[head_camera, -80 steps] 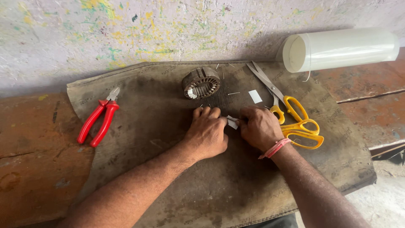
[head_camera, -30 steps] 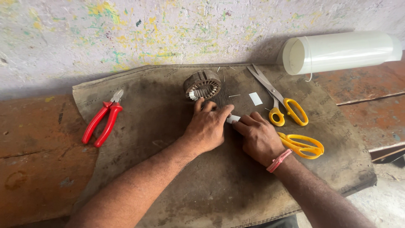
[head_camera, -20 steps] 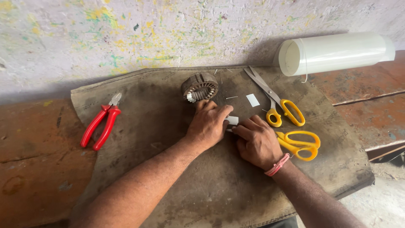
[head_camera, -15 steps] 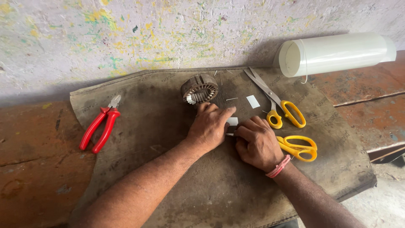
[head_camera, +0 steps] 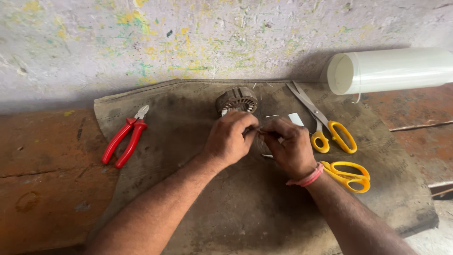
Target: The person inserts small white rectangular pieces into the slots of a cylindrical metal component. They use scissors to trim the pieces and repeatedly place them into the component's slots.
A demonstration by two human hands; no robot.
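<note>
My left hand (head_camera: 230,139) and my right hand (head_camera: 291,147) meet over a brown mat (head_camera: 198,208), fingertips pinched together on a small white paper strip that is mostly hidden between them. Just beyond my fingers lies a round slotted metal stator core (head_camera: 237,100). A loose white paper piece (head_camera: 296,118) lies behind my right hand. A pink band circles my right wrist.
Red-handled pliers (head_camera: 125,140) lie at the mat's left. Two yellow-handled scissors lie on the right, one (head_camera: 325,125) farther back and one (head_camera: 348,175) by my right wrist. A white rolled sheet (head_camera: 391,71) rests against the paint-splattered wall. Bare rusty bench (head_camera: 42,174) extends to the left.
Both hands shifted slightly toward the stator core and drew closer together, still pinching the small white strip. The view moved a little; the tools have stayed put.
</note>
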